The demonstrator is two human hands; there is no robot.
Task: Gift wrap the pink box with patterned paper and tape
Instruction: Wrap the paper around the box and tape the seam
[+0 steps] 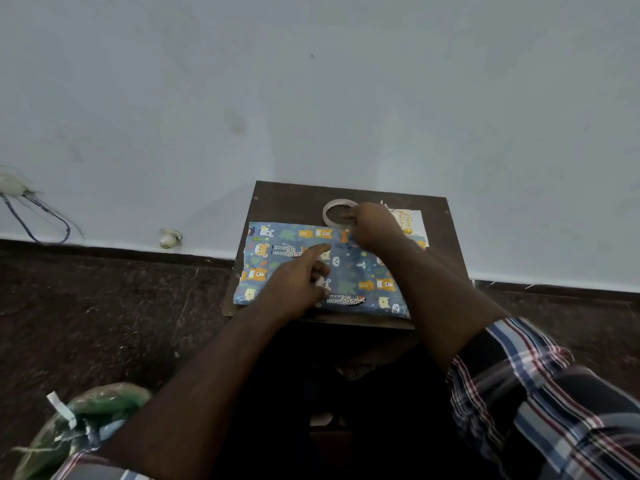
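On a small dark wooden desk (277, 199) set against a pale wall, the blue patterned paper (360, 271), printed with bears and other animals, lies folded over what is underneath; no pink of the box shows, so whether it is inside cannot be told. The left hand (294, 289) rests on the middle of the paper, its forefinger stretched out straight and pressing down, the other fingers curled loosely beneath. The right hand (372, 225) reaches to the far edge of the paper and pinches the near rim of the tape roll (337, 212), which lies flat on the desk just beyond the paper. A white printed card (412, 221) lies beside the roll, partly hidden by the right hand
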